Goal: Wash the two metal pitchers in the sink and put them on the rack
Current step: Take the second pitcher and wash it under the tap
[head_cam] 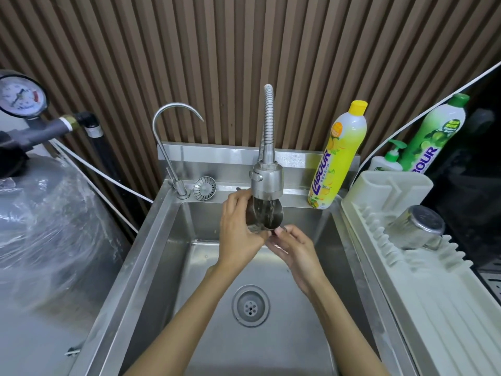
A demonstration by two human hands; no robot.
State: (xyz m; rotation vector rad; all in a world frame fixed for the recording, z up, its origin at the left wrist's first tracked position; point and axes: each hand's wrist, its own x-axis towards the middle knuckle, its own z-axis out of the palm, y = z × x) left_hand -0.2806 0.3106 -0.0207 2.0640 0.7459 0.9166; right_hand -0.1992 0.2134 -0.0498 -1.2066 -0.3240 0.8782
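- Left hand (238, 229) wrapped round a metal pitcher (267, 217), held under the running spray head (267, 180), over the sink (151, 256).
- Right hand (294, 249) at the pitcher's 5 o'clock, fingers closed near its lower edge; what they pinch, cannot tell.
- Second pitcher (416, 230) already upside down on the rack (433, 294).
- Rack lies at 3 o'clock from the held pitcher; right hand is nearer to it.
- Pitcher's long axis tilted, mouth direction unclear.
- Judgement: second wash, near done.
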